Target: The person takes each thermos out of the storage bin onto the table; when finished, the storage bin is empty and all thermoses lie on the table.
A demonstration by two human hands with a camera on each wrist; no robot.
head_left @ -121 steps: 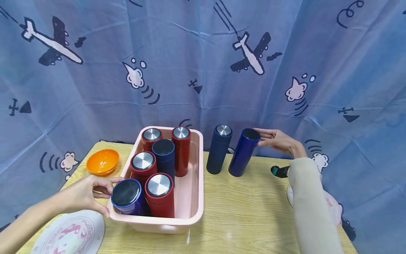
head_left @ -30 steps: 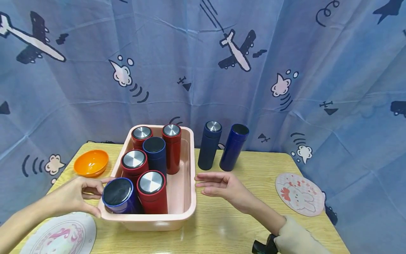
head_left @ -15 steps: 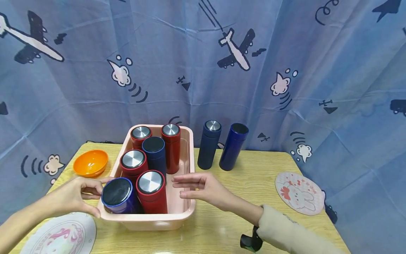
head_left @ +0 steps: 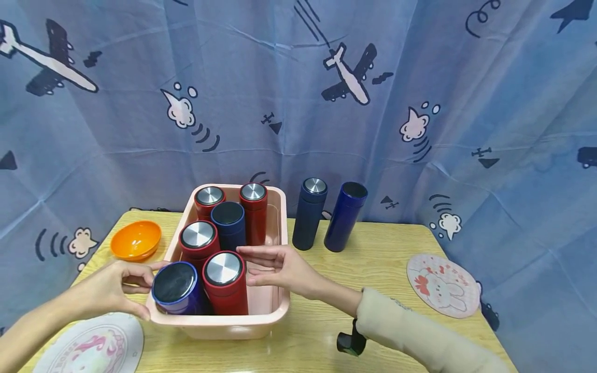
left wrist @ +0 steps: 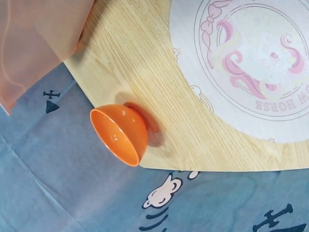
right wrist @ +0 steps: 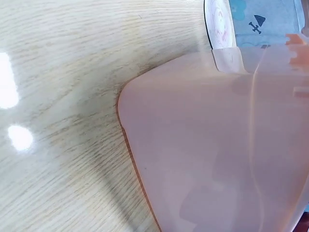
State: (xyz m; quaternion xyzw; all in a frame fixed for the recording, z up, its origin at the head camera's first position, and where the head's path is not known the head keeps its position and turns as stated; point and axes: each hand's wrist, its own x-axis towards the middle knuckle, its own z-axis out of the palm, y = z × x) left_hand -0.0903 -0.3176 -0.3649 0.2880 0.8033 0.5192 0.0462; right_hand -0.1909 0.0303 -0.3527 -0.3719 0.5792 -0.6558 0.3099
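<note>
In the head view a pink plastic bin (head_left: 282, 248) holds several upright flasks. My left hand (head_left: 104, 290) grips the bin's front left corner, thumb low on the rim and fingertips beside a blue flask (head_left: 175, 283) with a black lid. Reaching over the bin's right rim, my right hand (head_left: 289, 273) has its fingers straight and thumb apart, right at the side of the front red flask (head_left: 228, 298) with a silver lid. Behind these stand a dark blue flask (head_left: 227, 213) and other red flasks (head_left: 254, 215). Neither wrist view shows the hands.
Outside the bin, a navy flask (head_left: 310, 217) and a blue flask (head_left: 345, 217) stand at the back. An orange bowl (head_left: 136, 241) sits left of the bin. Round mats lie front left (head_left: 100, 344) and far right (head_left: 443, 285). A patterned curtain (head_left: 298, 103) hangs behind.
My right hand has let go of the blue flask at the back, leaving it standing, and has moved left over the bin to the front red flask. My left hand stays at the bin's corner.
</note>
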